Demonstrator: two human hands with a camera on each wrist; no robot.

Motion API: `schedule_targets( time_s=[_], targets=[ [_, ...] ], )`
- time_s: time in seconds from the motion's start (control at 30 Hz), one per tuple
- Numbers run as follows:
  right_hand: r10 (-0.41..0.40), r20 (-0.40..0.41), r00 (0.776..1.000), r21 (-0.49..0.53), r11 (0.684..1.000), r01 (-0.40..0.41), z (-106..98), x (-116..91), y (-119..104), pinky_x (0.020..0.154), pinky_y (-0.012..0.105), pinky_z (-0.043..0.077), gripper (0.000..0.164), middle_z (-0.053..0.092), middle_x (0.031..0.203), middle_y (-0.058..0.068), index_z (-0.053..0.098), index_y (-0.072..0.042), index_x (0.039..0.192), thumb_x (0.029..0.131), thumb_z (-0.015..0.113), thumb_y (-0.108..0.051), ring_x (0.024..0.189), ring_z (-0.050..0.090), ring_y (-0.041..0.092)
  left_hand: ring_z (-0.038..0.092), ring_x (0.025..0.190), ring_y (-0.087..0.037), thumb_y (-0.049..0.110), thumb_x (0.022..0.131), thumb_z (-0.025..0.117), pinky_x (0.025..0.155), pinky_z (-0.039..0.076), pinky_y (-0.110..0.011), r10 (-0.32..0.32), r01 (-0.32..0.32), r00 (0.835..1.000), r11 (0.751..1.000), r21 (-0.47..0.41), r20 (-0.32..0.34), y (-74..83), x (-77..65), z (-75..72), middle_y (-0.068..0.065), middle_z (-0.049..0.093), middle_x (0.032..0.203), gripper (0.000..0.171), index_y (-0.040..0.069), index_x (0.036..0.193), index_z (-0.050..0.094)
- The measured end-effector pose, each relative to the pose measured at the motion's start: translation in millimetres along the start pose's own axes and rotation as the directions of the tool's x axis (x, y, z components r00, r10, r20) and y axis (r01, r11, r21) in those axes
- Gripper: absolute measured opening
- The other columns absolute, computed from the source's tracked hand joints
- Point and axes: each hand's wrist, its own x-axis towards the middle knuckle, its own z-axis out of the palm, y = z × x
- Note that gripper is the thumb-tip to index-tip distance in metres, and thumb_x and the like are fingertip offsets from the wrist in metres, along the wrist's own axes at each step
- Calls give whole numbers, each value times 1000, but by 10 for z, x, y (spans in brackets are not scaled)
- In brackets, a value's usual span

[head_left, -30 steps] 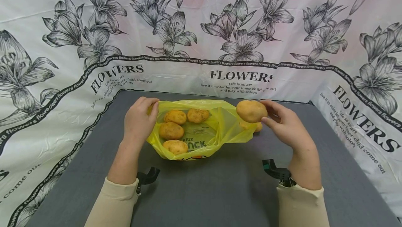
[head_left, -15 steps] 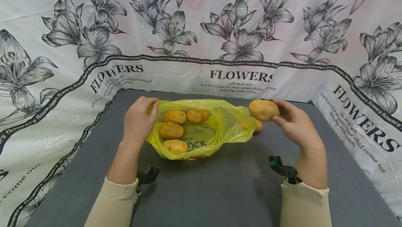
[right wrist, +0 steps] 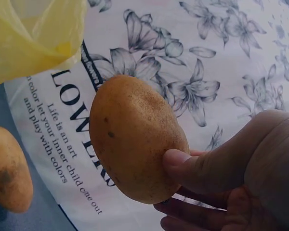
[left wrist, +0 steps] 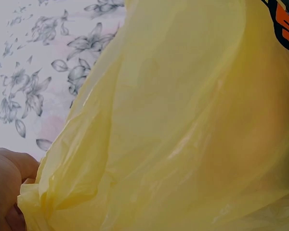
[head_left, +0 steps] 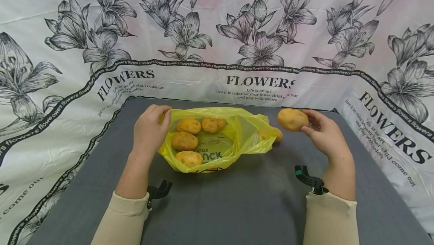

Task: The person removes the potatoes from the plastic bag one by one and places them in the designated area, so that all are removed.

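Observation:
A yellow plastic bag (head_left: pixel 244 139) lies on the table with its mouth spread wide and several potatoes (head_left: pixel 184 141) inside, along its left part. My left hand (head_left: pixel 150 128) pinches the bag's left edge; in the left wrist view the thin yellow plastic (left wrist: pixel 159 120) bunches at the fingers. Right of the bag, my right hand (head_left: pixel 322 132) holds a potato (head_left: pixel 293 119) up above the table, thumb on the near side and fingers behind, as the right wrist view shows. Another potato (head_left: pixel 278 135) rests on the table, partly behind the bag's right flap.
A dark grey cloth covers the table (head_left: pixel 237 207). A white curtain (head_left: pixel 190 83) with flower prints and lettering hangs behind and along both sides. Black camera mounts (head_left: pixel 308 179) sit on both wrists.
My right hand has moved right with the potato, away from the bag's right flap. The left hand keeps its grip on the bag edge, and the bag stays in place.

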Motion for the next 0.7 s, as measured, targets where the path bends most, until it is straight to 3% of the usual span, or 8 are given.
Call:
schedule_targets(
  time_s=[0.3,0.7],
  targets=[
    [83,4,997,-6,997,-83,13,67,145,103,70,39,62,39,155,30,33,-6,160,105,59,-18,135,41,56,66,87,-30,12,101,67,75,56,-46,1,-1,1000,1000,-1,1,8,4,-1,-13,70,98,16,1,109,76],
    [120,32,992,8,993,-120,38,119,382,103,70,39,63,35,156,33,30,-1,160,105,58,-16,137,37,56,66,88,-31,12,101,67,75,56,-46,0,0,1000,1000,0,5,9,-2,-7,-13,70,99,17,1,109,76]
  ],
)
